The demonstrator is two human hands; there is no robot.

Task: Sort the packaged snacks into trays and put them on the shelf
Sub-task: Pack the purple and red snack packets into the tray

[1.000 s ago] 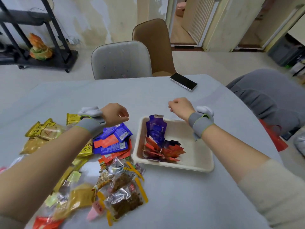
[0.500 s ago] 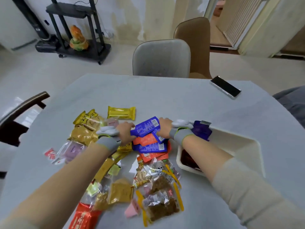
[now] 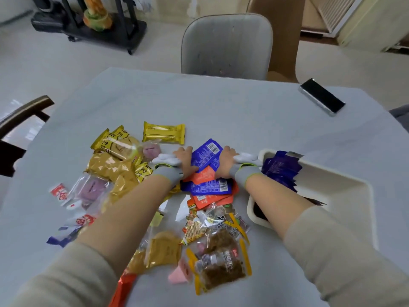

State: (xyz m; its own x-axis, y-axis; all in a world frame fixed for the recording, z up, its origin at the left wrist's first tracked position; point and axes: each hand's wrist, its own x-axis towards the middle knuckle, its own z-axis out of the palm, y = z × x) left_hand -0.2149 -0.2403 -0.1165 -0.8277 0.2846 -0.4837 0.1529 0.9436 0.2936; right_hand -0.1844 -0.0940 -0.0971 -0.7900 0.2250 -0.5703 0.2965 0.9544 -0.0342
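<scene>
Head view: both hands, left hand [image 3: 185,161] and right hand [image 3: 225,161], on blue packet [image 3: 205,155]

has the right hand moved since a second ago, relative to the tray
Yes. The right hand has crossed from above the white tray's far rim leftward, out to the blue packet on the snack pile beside the tray.
</scene>
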